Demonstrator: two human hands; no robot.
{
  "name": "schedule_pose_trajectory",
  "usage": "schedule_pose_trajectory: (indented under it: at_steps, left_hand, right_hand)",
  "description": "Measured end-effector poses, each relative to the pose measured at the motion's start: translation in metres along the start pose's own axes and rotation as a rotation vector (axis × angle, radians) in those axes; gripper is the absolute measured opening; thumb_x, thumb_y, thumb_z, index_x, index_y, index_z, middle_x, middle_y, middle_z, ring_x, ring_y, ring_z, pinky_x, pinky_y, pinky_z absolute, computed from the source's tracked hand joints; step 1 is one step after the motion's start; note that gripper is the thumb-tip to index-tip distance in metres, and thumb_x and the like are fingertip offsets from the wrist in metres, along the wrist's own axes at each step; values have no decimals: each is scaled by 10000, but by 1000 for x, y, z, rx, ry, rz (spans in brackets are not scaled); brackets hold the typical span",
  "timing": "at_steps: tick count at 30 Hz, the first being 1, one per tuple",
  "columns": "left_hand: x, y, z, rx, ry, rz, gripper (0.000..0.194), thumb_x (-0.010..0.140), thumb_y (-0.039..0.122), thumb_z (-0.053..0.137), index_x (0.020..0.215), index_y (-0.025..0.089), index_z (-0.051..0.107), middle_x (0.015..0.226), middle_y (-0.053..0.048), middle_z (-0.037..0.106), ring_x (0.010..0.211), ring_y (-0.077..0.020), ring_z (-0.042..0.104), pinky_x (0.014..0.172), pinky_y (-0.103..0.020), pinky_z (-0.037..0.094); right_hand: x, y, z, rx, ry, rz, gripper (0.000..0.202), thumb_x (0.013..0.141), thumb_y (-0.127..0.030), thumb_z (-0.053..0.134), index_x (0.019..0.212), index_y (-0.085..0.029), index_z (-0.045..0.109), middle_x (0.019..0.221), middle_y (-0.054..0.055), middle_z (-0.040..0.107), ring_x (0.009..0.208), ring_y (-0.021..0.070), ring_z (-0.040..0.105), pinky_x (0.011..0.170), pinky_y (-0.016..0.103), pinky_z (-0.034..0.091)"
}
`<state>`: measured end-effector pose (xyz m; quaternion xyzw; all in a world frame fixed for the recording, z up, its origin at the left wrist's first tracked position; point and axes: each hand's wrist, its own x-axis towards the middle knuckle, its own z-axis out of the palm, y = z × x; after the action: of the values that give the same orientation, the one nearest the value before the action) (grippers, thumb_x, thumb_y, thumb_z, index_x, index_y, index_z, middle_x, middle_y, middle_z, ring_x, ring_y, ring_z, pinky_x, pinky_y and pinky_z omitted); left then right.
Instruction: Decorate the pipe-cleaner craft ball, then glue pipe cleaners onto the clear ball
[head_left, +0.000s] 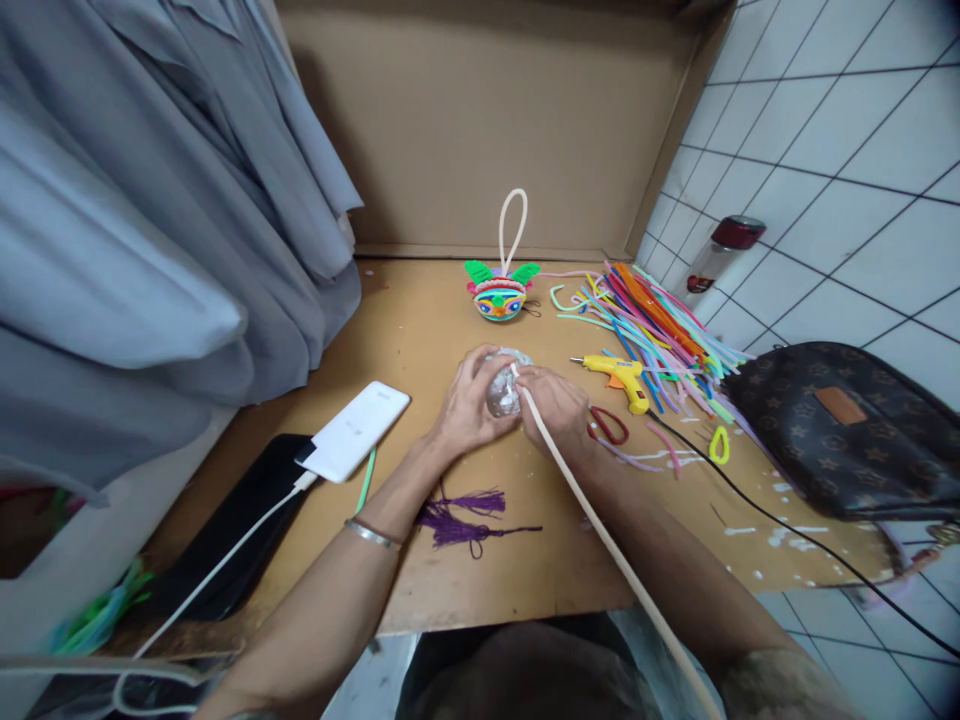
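**Head view: a clear ball held between two hands on a craft table**

Head-camera view, looking down at a wooden table [420,330]. A small clear, crinkled ball [504,388] is cupped between both hands near the middle of the table. The left hand [471,405] is curled around the ball's left side, fingers wrapped over its top. The right hand [556,405] is closed against the ball's right side, and the end of a long cream cord [600,525] is pinched by its fingertips right at the ball's surface. The cord is seen running back over the right forearm toward the camera.

Behind the hands, a colourful finished ornament [499,295] with green ears and a cream loop is set upright. To the right, a heap of pipe cleaners [660,320], a yellow glue gun [622,378] and red-handled scissors [609,425] are laid out. A purple tassel [461,518] lies near the left forearm, and a white power bank [356,430] is placed further left. A brown patterned bag [847,430] rests at the far right.
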<state>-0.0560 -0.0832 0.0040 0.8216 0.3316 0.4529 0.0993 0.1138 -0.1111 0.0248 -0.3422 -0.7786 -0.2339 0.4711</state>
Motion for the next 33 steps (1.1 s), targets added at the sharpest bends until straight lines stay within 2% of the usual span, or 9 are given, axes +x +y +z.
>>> schedule_pose_trajectory:
  at_steps: [12,18,23,29,33]
  left_hand:
    - [0,-3,3,35,67,63,812,739,384,754,1431,234,355,1382,-151,504,1280,-326,545,1084,-533,480]
    - [0,-3,2,43,32,21,884,730,403,760,1470,228,309,1414,-162,493,1311,-341,527,1109,-544,454]
    - [1,1,-3,25,-20,26,811,753,405,745,1455,239,374,1407,-158,471,1325,-346,511,1114,-547,449]
    - [1,2,-3,10,-35,-16,732,731,400,761,1386,245,473,1413,-149,458,1328,-344,509,1108,-537,465]
    - [2,1,-2,2,-23,-15,718,718,390,765,1363,226,495,1417,-156,455,1326,-347,512,1109,-540,469]
  right_hand:
    - [0,0,1,31,24,19,196,994,-120,460,1002,-154,653,963,126,773,916,199,745,846,316,586]
    - [0,0,1,18,0,30,197,1003,-134,471,982,-154,666,968,123,766,910,182,734,840,298,567]
    - [-2,1,2,27,-1,38,196,1001,-133,470,984,-155,665,970,125,772,922,186,741,857,303,572]
    - [-1,1,2,26,-16,53,225,1008,-138,430,1006,-163,653,962,121,780,922,184,748,854,302,582]
    - [1,1,1,38,27,12,187,985,-111,467,1007,-150,649,954,124,779,913,191,750,853,300,580]
